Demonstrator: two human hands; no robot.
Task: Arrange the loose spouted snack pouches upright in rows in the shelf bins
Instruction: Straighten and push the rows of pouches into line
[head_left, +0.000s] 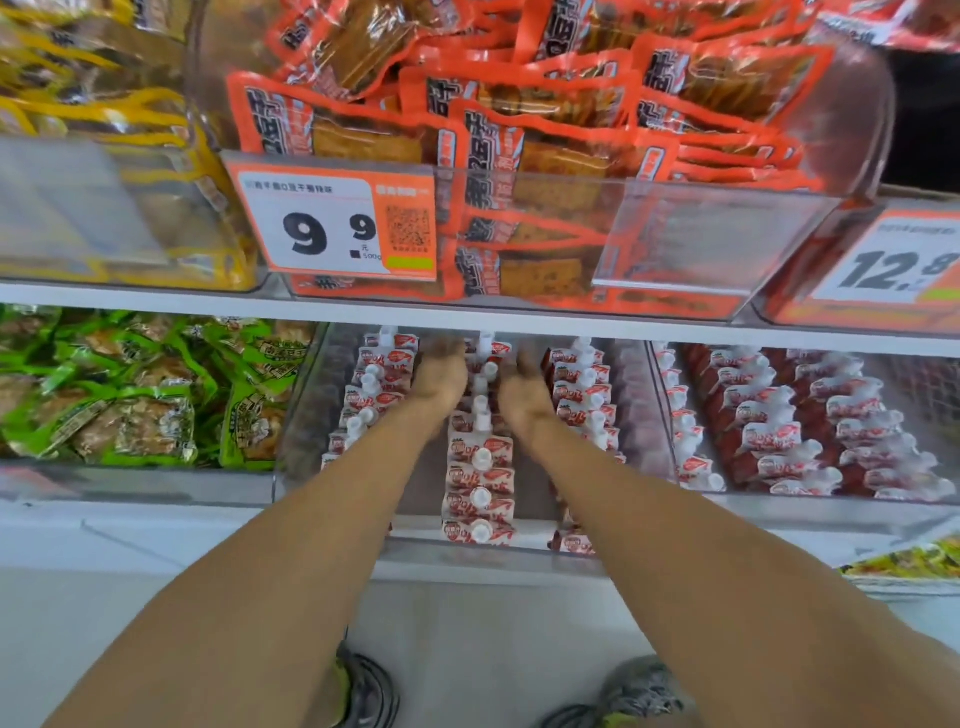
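A clear shelf bin on the lower shelf holds red-and-white spouted snack pouches in three upright rows: a left row, a middle row and a right row. Both my arms reach deep into this bin. My left hand lies between the left and middle rows, my right hand between the middle and right rows. The two hands flank the back of the middle row. Their fingers are blurred and partly hidden under the upper shelf edge, so any grip is unclear.
A second clear bin to the right holds more rows of the same pouches. Green snack packs fill the bin to the left. Above, a bin of orange packs overhangs with a 9.9 price tag.
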